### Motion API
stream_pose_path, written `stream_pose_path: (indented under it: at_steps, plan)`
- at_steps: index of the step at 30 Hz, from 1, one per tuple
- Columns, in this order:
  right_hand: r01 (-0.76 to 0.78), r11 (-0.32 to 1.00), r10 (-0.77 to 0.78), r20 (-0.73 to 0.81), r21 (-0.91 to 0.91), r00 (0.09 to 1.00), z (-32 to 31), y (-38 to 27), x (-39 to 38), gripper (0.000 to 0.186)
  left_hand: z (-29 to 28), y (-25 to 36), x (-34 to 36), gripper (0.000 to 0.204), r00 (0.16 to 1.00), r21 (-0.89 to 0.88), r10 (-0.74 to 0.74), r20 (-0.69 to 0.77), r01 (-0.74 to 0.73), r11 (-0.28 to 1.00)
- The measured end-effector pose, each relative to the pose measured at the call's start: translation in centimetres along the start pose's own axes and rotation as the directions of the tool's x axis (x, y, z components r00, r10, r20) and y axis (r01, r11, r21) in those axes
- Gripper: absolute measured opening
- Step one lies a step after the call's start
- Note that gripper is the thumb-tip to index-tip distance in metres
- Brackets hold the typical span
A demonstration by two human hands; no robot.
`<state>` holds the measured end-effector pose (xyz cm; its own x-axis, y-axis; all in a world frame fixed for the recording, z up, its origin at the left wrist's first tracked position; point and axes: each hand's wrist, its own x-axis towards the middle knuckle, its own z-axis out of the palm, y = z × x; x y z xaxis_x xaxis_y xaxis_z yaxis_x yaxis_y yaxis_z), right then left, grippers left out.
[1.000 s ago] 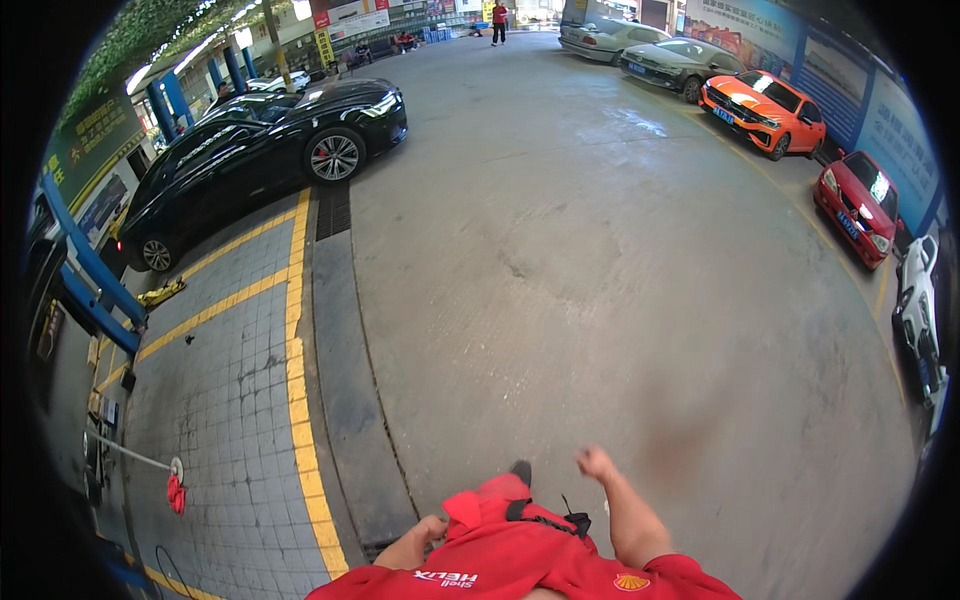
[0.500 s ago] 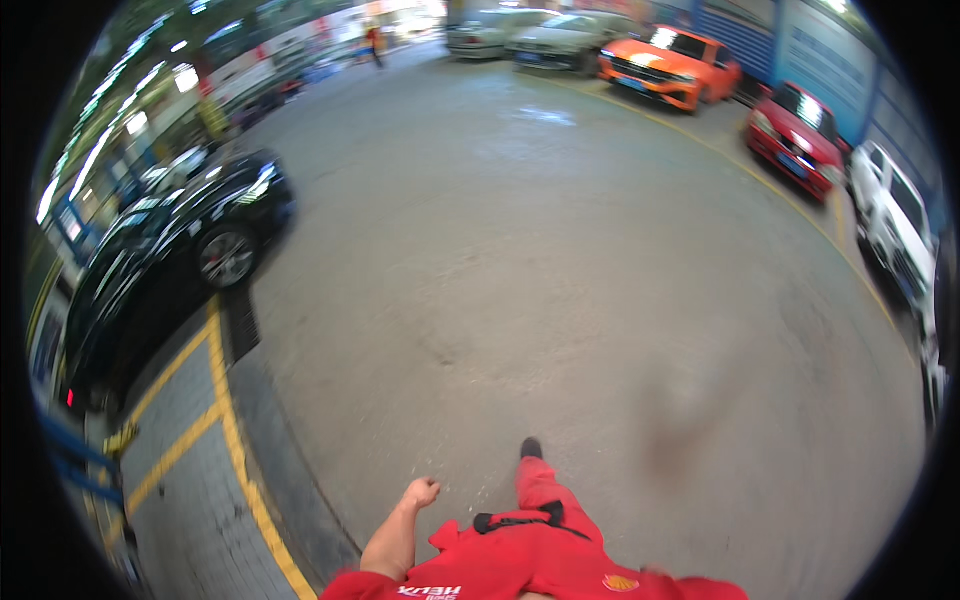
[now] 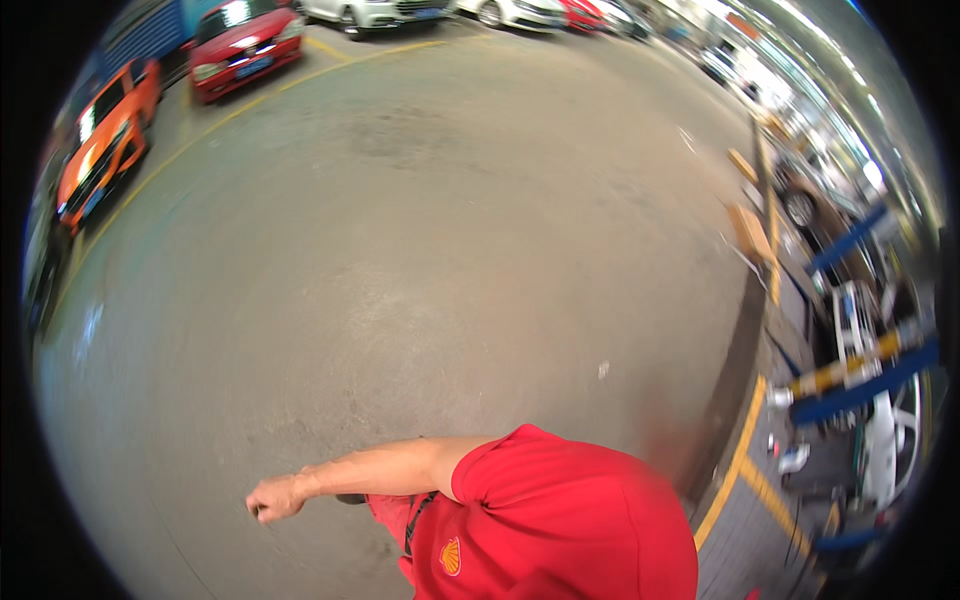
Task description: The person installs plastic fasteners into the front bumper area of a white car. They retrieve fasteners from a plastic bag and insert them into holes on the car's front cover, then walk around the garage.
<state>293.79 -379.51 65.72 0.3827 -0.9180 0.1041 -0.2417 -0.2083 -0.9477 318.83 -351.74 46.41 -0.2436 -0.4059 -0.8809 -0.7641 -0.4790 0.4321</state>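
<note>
My right arm, bare below its red short sleeve (image 3: 540,470), reaches across the lower part of the head view toward the left. At its end my right hand (image 3: 277,498) hangs over the grey floor (image 3: 400,270) with the fingers curled in and nothing visible in them. It touches nothing. Beneath the arm show my red trousers (image 3: 392,515) with a black belt and part of a dark shoe (image 3: 350,498). My left hand is out of the picture.
An orange car (image 3: 100,145), a red car (image 3: 245,45) and a white car (image 3: 375,12) stand along a yellow floor line. To the right, a raised edge with yellow stripes (image 3: 735,465) borders a work bay with blue lift arms (image 3: 860,385). A brown box (image 3: 748,235) lies beside it.
The view has swung to the right: the orange and red cars now stand at the left, and the work bay has appeared. My left hand has left the picture; my right arm shows clearly.
</note>
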Motion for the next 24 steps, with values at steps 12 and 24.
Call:
stream_pose_path:
  at_steps: [12,24]
  plan:
    - [-0.877,0.073,0.770,-0.586,0.474,-0.253,-1.9,27.4,-36.7,0.024,-47.1,19.4,14.6,0.023,0.912,-0.008,0.210,-0.353,-0.228,0.974]
    - [-0.621,0.057,0.907,-0.301,0.782,-0.295,-5.2,23.9,-8.2,0.062,-58.4,14.1,11.0,0.023,0.982,-0.075,0.041,-0.187,-0.056,0.996]
